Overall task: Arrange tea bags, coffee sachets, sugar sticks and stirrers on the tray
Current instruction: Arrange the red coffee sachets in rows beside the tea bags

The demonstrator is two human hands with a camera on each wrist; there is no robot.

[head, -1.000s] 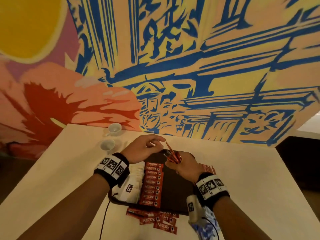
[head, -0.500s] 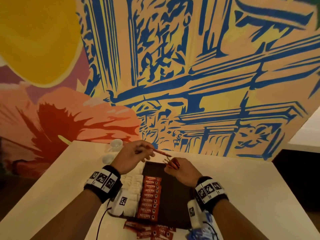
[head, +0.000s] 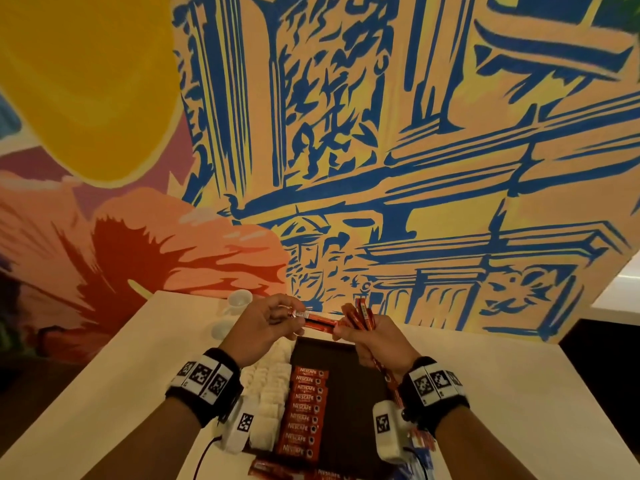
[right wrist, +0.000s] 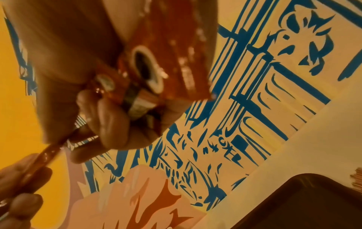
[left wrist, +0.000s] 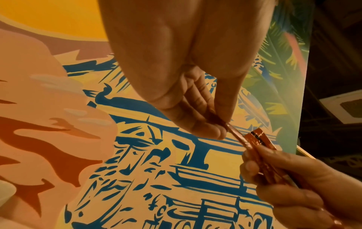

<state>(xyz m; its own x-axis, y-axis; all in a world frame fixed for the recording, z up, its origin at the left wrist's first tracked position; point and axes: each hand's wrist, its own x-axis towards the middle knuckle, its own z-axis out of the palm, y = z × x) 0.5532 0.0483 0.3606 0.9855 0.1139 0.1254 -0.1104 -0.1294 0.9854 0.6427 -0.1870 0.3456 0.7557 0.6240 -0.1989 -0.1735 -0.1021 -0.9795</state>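
Observation:
A dark tray (head: 349,403) lies on the white table, with a column of red Nescafe sachets (head: 304,414) down its middle and white tea bags (head: 268,403) along its left side. Above the tray's far edge my left hand (head: 266,323) pinches one red sachet (head: 317,320) by its end; the same sachet (left wrist: 238,136) shows in the left wrist view. My right hand (head: 377,337) grips a bundle of red sachets (head: 360,315), seen close in the right wrist view (right wrist: 156,65), and touches the other end of the single one.
Two white cups (head: 239,301) stand at the table's far left by the painted mural wall. Loose red sachets (head: 277,471) lie on the table in front of the tray. The tray's right half (right wrist: 305,206) is bare dark surface.
Both hands have risen from the tray's far end. The left hand has drawn one sachet out of the right hand's bundle, leftward. The head view has tilted up.

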